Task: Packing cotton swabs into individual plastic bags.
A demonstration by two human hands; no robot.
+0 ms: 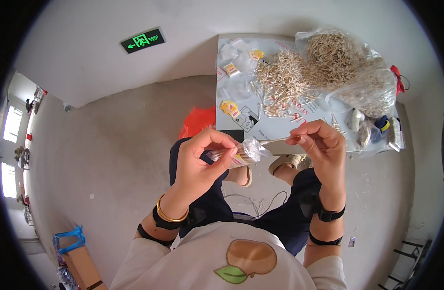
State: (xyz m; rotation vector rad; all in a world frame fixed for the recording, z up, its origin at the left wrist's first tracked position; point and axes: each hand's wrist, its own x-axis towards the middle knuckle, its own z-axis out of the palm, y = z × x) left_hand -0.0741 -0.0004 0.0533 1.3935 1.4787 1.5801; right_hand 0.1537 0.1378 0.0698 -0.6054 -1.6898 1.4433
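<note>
Clear plastic packet (241,152) pinched in left hand (200,162); right hand (321,145) apparently feeds sticks (275,141).

One head-worn fisheye camera looks steeply down from above the person's chest, so the white shirt (222,261) fills the 6 o'clock edge. The left hand (200,162) and right hand (323,145) sit close below the lens, near the centre. The low table (280,130) lies farther off toward 1 o'clock, the concrete floor (120,145) spreads toward 9 o'clock, and the wall (135,63) curves across 11 to 12 o'clock. A black rim rings the round picture.
</note>
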